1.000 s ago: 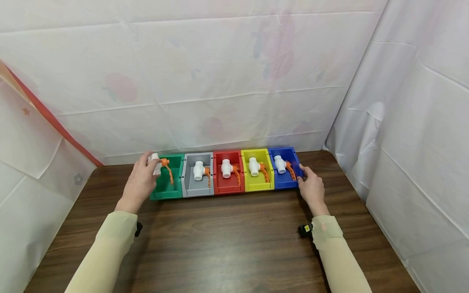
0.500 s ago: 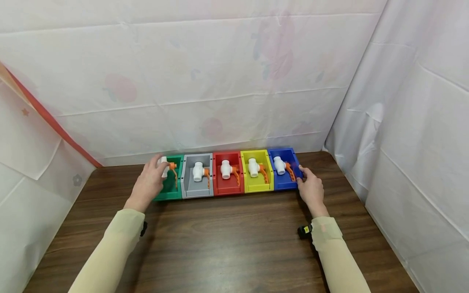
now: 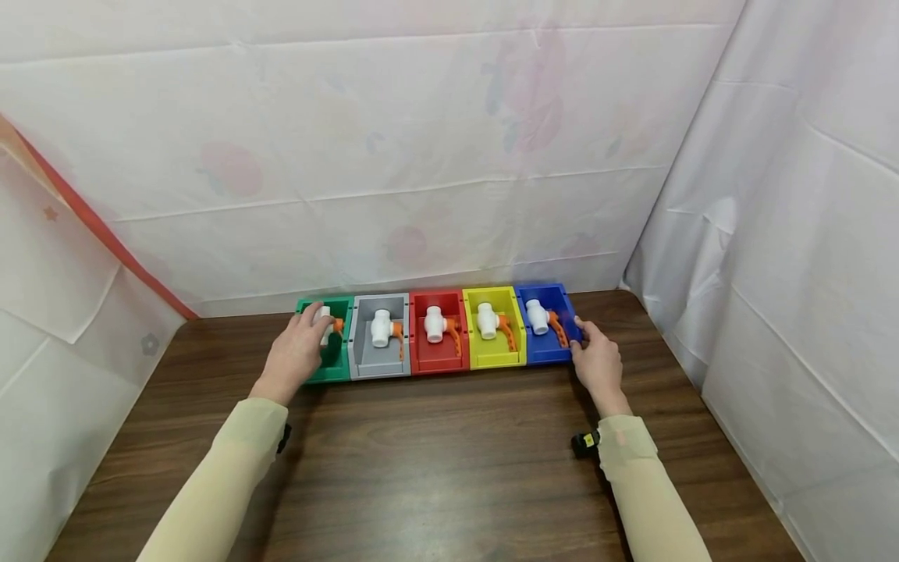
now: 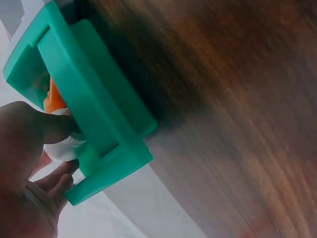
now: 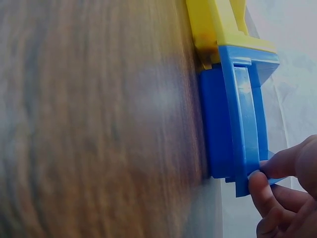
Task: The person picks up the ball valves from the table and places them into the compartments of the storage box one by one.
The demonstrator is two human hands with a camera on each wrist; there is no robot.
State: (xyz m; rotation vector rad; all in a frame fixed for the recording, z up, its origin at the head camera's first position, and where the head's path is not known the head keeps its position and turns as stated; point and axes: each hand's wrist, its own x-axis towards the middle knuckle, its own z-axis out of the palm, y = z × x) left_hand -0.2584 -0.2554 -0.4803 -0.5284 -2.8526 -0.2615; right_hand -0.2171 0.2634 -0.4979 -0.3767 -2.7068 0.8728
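A row of joined bins stands at the back of the table in the head view. Inside the green bin (image 3: 341, 365), at the left end, my left hand (image 3: 291, 353) holds a white ball valve (image 4: 64, 148) with an orange handle (image 3: 339, 325). The fingers hide part of this valve. At the other end, my right hand (image 3: 598, 361) pinches the side wall of the blue bin (image 5: 242, 119) between thumb and fingers. A white ball valve (image 3: 537, 317) with an orange handle lies in that blue bin.
Between the end bins are a grey bin (image 3: 379, 369), a red bin (image 3: 438, 364) and a yellow bin (image 3: 497, 359), each with one white ball valve in it. A white sheet (image 3: 435, 156) rises just behind the row. Brown wood table (image 3: 435, 468) extends in front.
My left hand has moved right and lowered the ball valve into the green bin. My right hand has stayed at the blue bin's side wall.
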